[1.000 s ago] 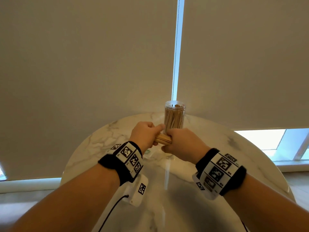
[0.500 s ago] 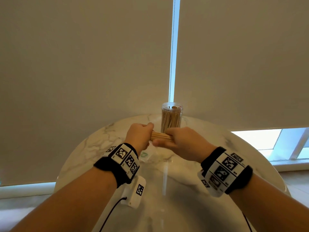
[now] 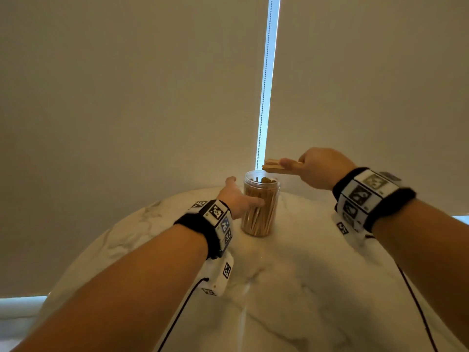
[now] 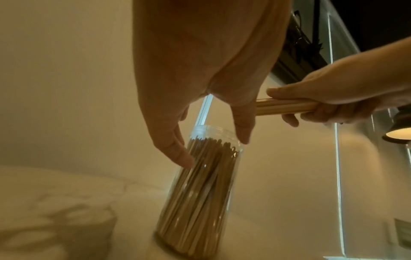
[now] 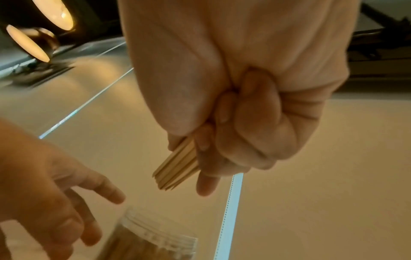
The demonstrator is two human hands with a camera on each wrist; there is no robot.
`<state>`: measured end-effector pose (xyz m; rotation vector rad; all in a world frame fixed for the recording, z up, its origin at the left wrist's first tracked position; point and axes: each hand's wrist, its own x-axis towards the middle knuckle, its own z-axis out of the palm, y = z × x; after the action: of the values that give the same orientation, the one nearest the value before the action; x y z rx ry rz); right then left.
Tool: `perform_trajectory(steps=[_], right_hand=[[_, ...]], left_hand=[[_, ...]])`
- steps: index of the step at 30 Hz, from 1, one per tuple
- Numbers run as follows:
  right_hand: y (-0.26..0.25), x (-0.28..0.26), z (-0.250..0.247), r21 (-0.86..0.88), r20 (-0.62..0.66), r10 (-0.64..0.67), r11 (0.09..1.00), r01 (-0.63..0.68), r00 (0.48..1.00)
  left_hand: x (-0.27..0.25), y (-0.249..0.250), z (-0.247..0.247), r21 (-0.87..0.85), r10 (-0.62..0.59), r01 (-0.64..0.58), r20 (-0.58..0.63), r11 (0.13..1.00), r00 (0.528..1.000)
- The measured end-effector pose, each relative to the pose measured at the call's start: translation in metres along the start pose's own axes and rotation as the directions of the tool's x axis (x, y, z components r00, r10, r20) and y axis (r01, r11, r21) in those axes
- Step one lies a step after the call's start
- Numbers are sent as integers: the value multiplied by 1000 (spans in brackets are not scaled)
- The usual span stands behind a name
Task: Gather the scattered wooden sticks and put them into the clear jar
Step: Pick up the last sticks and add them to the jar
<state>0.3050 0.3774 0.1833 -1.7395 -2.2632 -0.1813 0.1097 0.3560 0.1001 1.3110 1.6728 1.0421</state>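
Observation:
The clear jar [image 3: 261,212], packed with upright wooden sticks, stands lidless at the far edge of the marble table [image 3: 304,288]. My left hand [image 3: 237,198] is open at the jar's upper left side; in the left wrist view one fingertip [image 4: 184,158] touches the jar [image 4: 200,193] and the thumb hovers by its rim. My right hand [image 3: 319,168] grips a bundle of sticks [image 3: 272,165], held level, its free end just above the right of the jar's mouth. The right wrist view shows the fingers curled round the bundle [image 5: 175,167], above the jar [image 5: 151,242].
Beige roller blinds hang right behind the table, with a bead chain [image 3: 264,97] in the bright gap between them. Black cables [image 3: 177,318] trail from my wrist bands over the tabletop. I see no loose sticks on the marble.
My left hand has let go of the bundle and moved to the jar's side. My right hand has lifted the bundle up and to the right, above the jar's mouth.

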Motion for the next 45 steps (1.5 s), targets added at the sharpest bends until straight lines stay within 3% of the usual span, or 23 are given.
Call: perform_trajectory(steps=[5, 9, 15, 18, 23, 27, 31, 34, 38, 41, 45], right_hand=[[-11, 55, 6, -211, 88, -52, 975, 69, 995], [-23, 77, 21, -332, 191, -100, 930, 160, 976], [-30, 89, 14, -411, 159, -84, 900, 143, 984], [-35, 94, 11, -429, 125, -105, 891, 150, 987], [-53, 96, 3, -457, 234, -88, 869, 189, 968], [-61, 100, 4, -531, 133, -169, 820, 214, 977], [-66, 103, 11, -485, 249, -153, 835, 260, 956], [-63, 102, 10, -531, 135, -184, 816, 228, 974], [-68, 104, 17, -492, 243, -158, 830, 262, 957], [-67, 103, 19, -524, 157, -172, 820, 229, 973], [-65, 104, 25, -521, 143, -172, 824, 221, 975]], left_hand=[[39, 10, 24, 37, 123, -120, -97, 992, 988], [60, 14, 40, 47, 114, -111, -71, 993, 991], [64, -2, 46, 124, 200, -184, -130, 975, 971], [62, -4, 46, 108, 221, -207, -139, 972, 965], [60, -3, 45, 96, 203, -190, -142, 977, 969], [58, -3, 44, 93, 193, -182, -129, 979, 973], [57, -3, 43, 95, 205, -193, -133, 977, 970], [58, -4, 43, 74, 197, -189, -123, 979, 973], [59, -5, 43, 80, 202, -193, -127, 978, 971], [59, -5, 44, 66, 196, -189, -122, 980, 973], [59, -6, 44, 67, 201, -194, -125, 979, 972]])
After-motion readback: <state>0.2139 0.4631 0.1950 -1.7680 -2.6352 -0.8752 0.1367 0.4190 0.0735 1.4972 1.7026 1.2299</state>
